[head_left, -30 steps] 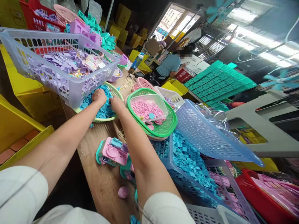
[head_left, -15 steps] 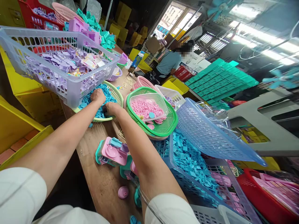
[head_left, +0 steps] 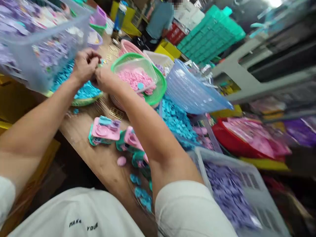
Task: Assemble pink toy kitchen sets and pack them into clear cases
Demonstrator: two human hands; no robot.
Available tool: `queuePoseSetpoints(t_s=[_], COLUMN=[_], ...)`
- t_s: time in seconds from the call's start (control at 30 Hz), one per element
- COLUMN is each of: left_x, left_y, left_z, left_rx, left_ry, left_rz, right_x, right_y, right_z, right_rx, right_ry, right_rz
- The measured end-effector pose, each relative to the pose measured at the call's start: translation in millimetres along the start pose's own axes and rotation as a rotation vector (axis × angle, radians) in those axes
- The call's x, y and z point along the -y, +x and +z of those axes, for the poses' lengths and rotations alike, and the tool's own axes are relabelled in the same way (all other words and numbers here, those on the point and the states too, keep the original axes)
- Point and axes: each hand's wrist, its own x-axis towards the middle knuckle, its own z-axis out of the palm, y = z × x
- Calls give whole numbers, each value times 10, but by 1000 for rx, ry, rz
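Observation:
Above the right rim of a light green basket (head_left: 85,101) full of blue plastic pieces (head_left: 63,79), my hands are close together. My left hand (head_left: 84,65) has its fingers bent inward in a pinch. My right hand (head_left: 105,78) meets it with curled fingers turned mostly away from me. Whatever lies between the fingertips is too small and blurred to name. Nearer to me on the wooden table stands a pink and teal toy piece (head_left: 106,130) with a round basin, and a similar toy piece (head_left: 132,138) is partly behind my right forearm.
A green basket (head_left: 161,87) bears a clear tub of pink pieces. A large translucent crate (head_left: 32,49) of purple parts overhangs the left. On the right are a blue basket (head_left: 195,93), a crate of purple pieces (head_left: 229,194) and a red basin (head_left: 222,140). A person (head_left: 159,21) sits beyond.
Both hands have risen out of the blue pieces and come together above the basket's edge. My view has tilted downward, showing more of my shirt and the purple crate at right.

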Motion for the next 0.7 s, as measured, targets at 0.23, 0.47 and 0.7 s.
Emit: queuePoseSetpoints(t_s=[0.23,0.47,0.7], left_x=[-1047,-1019,-1329], left_y=[-1980,-3584,-3635], left_z=[208,1454,1741], left_rx=[344,854,808], left_ry=[-503,-394,-267], left_rz=[687,940,972], right_x=[123,239,243], right_y=[-2905,-5172,-5516], right_z=[-142,1702,2051], right_rx=[-100,-174,-569], right_ry=[306,670,664], right_rz=[34,803,1003])
